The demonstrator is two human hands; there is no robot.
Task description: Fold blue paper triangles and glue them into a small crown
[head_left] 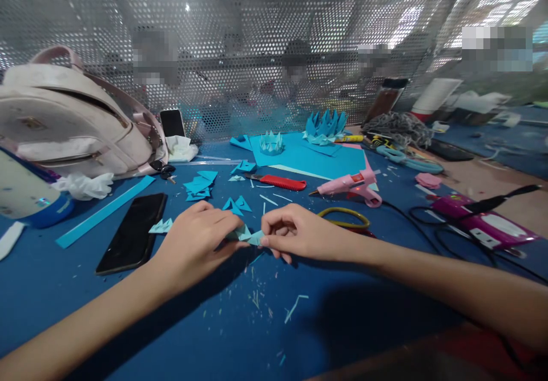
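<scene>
A chain of folded light-blue paper pieces [242, 233] stretches between my two hands just above the blue table. My left hand [201, 232] is closed round its middle, and the chain's other end pokes out on the left beside a black phone [132, 233]. At the right end, my right hand [291, 232] pinches a piece between thumb and forefinger. Just beyond my hands lie folded blue paper triangles [237, 204] and a pile of more folded pieces [201, 185]. A red utility knife [282, 183] and a pink glue gun [351, 187] rest farther back.
A pale backpack [77, 118] stands at left near a blue paper strip [107, 212]. Finished paper crowns [271, 144] sit on blue sheets [291, 161] by the perforated metal screen [240, 72]. Cables trail to a magenta power strip [483, 221] at right. Paper scraps litter the table.
</scene>
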